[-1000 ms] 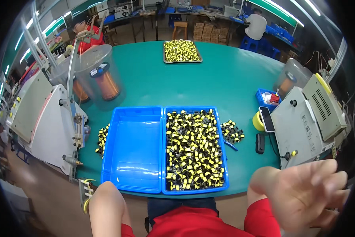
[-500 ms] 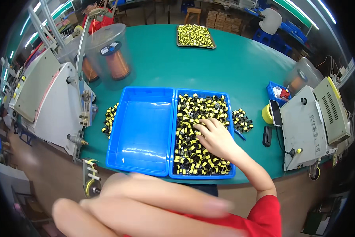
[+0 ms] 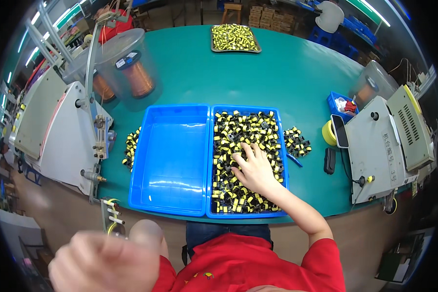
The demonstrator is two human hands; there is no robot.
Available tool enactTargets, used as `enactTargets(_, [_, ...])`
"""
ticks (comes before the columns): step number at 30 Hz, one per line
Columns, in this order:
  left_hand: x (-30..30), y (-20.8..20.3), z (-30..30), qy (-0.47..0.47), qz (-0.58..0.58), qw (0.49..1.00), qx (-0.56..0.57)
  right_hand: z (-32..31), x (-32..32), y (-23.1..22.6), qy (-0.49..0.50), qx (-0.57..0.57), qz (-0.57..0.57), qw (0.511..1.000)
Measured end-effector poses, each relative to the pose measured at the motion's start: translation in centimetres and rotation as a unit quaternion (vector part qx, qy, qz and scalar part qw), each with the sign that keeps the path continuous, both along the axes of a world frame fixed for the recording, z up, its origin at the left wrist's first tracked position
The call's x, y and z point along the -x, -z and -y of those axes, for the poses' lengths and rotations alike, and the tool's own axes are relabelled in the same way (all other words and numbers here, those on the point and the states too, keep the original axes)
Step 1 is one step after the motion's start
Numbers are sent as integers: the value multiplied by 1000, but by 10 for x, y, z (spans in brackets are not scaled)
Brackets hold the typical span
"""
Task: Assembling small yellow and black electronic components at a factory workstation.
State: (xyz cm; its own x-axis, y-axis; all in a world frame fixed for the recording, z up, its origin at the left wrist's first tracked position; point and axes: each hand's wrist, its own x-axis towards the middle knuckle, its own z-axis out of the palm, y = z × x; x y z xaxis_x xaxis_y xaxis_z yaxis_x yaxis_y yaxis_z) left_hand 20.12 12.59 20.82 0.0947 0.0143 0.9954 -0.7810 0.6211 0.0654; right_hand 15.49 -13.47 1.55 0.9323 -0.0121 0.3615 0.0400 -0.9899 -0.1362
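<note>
My right hand (image 3: pixel 256 170) lies on the pile of small black coils wrapped in yellow tape (image 3: pixel 241 194), which fills the right blue tray (image 3: pixel 209 194). Its fingers are spread and bent a little over the coils, with none visibly gripped; what is under the palm is hidden. Beside it stands the left blue tray (image 3: pixel 175 151), bare but for a tiny pale scrap near its front left. Close to the camera, off the table at the lower left, my left hand (image 3: pixel 104 263) is raised and smeared by motion, so its fingers cannot be made out.
Loose coils (image 3: pixel 296 142) and a blue pen-like tool (image 3: pixel 294 160) lie right of the trays; more coils (image 3: pixel 131 148) sit left. Machines (image 3: pixel 63 136) flank the green table (image 3: pixel 190 63). A metal tray of yellow pieces (image 3: pixel 234 38) and copper wire spools (image 3: pixel 140 80) stand farther back.
My left hand has drawn back toward the lower left, from across the lower view, uncovering my red shirt. My right hand stays on the coils; the whole view has shifted slightly.
</note>
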Motion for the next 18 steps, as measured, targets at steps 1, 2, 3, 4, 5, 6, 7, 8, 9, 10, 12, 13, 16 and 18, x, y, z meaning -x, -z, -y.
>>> enactTargets(1, [-3, 9, 14, 14, -45, 999, 0, -3, 0, 0, 0, 8, 10, 1000])
enactTargets(2, [-15, 29, 42, 53, -100, 994, 3, 8, 6, 6, 24, 11, 4, 1000])
enactTargets(3, [-20, 38, 54, -51, -84, 978, -182, 6, 6, 4, 25, -4, 0, 1000])
enactTargets(4, [-31, 53, 70, -149, -64, 920, -357, 7, 5, 5, 30, -16, -7, 999])
enactTargets(5, [-40, 69, 93, -142, -59, 884, -441, 6, 4, 5, 36, -12, 14, 999])
enactTargets(6, [-51, 101, 110, -174, -39, 821, -543, 9, 3, 4, 43, -13, 6, 999])
enactTargets(7, [-59, 125, 114, -189, 12, 777, -600, 9, 0, -1, 40, -17, 2, 999])
enactTargets(8, [-63, 151, 119, -191, 46, 733, -651, 10, -2, -3, 45, -9, -11, 999])
enactTargets(9, [-65, 170, 123, -163, 44, 745, -646, 12, -4, -2, 44, -19, -15, 999])
enactTargets(10, [-65, 185, 128, -133, 42, 756, -640, 13, -5, 0, 46, -28, -20, 998])
enactTargets(12, [-66, 196, 135, -139, 36, 762, -632, 13, -7, 6, 54, -30, -5, 998])
enactTargets(13, [-68, 200, 136, -130, 26, 766, -629, 13, -7, 10, 62, -31, 12, 998])
enactTargets(16, [-81, 203, 139, -106, 3, 779, -617, 10, -7, 9, 64, -36, 32, 997])
enactTargets(18, [-86, 203, 141, -78, -14, 794, -602, 7, -7, 6, 83, -45, 6, 995])
